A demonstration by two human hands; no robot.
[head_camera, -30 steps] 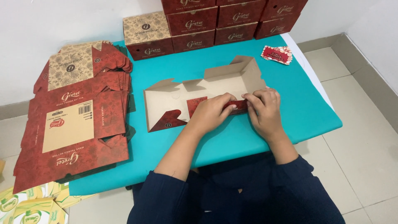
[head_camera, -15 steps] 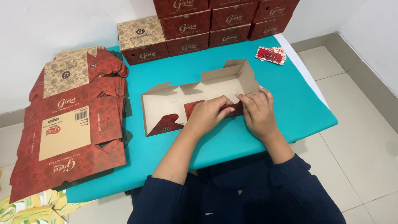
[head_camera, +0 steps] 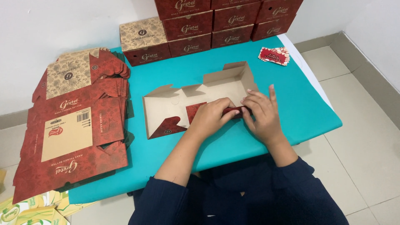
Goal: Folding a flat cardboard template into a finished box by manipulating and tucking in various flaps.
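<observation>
I see both hands, left [head_camera: 211,117] and right [head_camera: 262,114], each grip pinching the half-folded carton's [head_camera: 196,98] red front flap [head_camera: 233,111] on the teal table [head_camera: 300,104].

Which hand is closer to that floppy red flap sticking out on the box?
Probably the left hand: it rests beside the red flap of the half-folded box. The right hand sits farther away.

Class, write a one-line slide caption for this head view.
Both hands, left and right, fold a red cardboard box on a teal table.
</observation>
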